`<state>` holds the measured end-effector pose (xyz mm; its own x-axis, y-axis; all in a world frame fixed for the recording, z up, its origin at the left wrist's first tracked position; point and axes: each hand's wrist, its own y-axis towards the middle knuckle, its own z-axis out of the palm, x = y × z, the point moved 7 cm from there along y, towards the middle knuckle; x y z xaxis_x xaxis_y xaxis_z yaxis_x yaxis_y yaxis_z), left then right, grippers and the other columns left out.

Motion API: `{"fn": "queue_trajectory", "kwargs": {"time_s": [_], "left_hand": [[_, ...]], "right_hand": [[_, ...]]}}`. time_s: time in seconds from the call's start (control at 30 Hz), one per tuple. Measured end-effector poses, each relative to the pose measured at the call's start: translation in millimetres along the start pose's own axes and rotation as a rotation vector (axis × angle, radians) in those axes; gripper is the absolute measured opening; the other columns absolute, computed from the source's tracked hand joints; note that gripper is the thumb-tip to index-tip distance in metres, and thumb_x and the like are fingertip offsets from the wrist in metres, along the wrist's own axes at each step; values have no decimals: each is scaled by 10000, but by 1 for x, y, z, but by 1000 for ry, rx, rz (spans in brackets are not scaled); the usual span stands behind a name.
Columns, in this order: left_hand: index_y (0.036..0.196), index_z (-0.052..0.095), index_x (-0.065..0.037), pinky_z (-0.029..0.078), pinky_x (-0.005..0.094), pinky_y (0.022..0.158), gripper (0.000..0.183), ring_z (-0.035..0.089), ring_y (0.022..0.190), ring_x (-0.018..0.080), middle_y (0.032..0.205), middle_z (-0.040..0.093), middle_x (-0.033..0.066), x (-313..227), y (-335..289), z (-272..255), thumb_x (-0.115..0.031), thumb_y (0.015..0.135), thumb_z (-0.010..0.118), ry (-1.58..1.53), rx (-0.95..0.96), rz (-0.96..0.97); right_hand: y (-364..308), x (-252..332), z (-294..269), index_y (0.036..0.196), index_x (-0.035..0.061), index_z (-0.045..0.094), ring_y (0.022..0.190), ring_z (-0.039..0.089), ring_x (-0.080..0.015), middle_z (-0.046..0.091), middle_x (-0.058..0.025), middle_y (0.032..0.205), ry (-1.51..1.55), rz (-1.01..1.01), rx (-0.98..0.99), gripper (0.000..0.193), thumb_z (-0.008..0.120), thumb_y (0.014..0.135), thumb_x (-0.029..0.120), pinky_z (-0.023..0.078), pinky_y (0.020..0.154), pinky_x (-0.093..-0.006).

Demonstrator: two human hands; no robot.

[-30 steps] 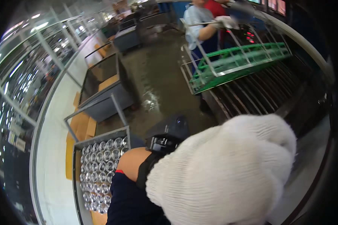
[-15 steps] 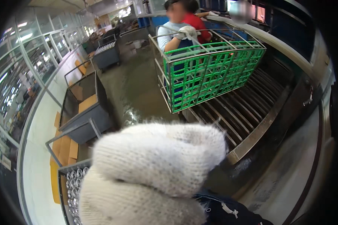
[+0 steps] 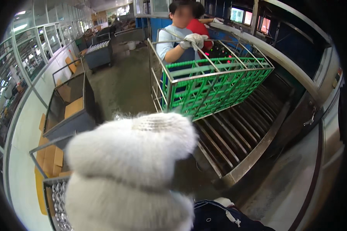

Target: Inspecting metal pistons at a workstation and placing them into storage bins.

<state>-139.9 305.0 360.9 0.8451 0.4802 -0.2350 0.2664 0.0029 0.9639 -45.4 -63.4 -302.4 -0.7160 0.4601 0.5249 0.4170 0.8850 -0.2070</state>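
A bulky white knitted glove (image 3: 131,154) fills the lower middle, very near the camera. It covers what looks like my left hand, bunched in two thick folds with the fingers curled in. Whatever the fingers may hold is hidden. My right hand cannot be made out; a small white shape (image 3: 223,201) shows above my dark clothing, too little of it to name. Beyond the glove, a metal-framed rack with green lattice (image 3: 219,86) stands tilted over a slatted metal bed (image 3: 239,131). A co-worker's gloved hand (image 3: 194,40) grips the rack's top bar.
Grey carts (image 3: 75,111) line the left wall, one near me holding rows of shiny metal cups or cans (image 3: 59,204). Brown cardboard (image 3: 52,158) lies beside them. A second person in red (image 3: 198,27) stands behind the co-worker. A wet floor (image 3: 123,81) runs between.
My gloved hand has shifted left and slightly, with the view turning a little to the right. The green rack's top has tipped toward me, and the co-worker still holds it.
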Motion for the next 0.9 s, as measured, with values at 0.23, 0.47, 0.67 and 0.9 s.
{"fn": "queue_trajectory", "kwargs": {"time_s": [0.23, 0.47, 0.67, 0.9], "left_hand": [[647, 619, -77, 465, 478, 960, 339, 620, 963, 330, 727, 611, 80, 97, -19, 5, -259, 933, 626, -65, -43, -20], [807, 712, -64, 532, 406, 808, 220, 671, 816, 266, 848, 704, 112, 236, -179, 83, -283, 818, 717, 163, 568, -1100], [911, 686, -65, 532, 409, 688, 497, 689, 766, 302, 744, 672, 157, 227, -353, 161, -542, 836, 567, -15, 1476, -1215], [911, 670, -46, 526, 405, 708, 492, 699, 840, 337, 855, 709, 195, 207, -411, 267, -516, 907, 527, 132, 1657, -1419]], "right_hand": [[-52, -60, 21, 1247, 205, 646, 1218, 566, -318, 635, -108, 1282, 321, 808, 588, 434, 511, 925, 463, 449, 1009, -406], [-78, -95, 17, 1285, 222, 630, 1248, 547, -305, 625, -90, 1310, 384, 964, 543, 465, 497, 932, 494, 433, 1031, -399], [-90, -209, 71, 1252, 229, 660, 1207, 577, -310, 644, -94, 1282, 342, 785, 470, 465, 476, 946, 527, 455, 1006, -399], [-72, -229, -59, 1068, 81, 678, 970, 675, -331, 704, -172, 990, 370, 695, 499, 389, 483, 937, 392, 507, 843, -460]]}}
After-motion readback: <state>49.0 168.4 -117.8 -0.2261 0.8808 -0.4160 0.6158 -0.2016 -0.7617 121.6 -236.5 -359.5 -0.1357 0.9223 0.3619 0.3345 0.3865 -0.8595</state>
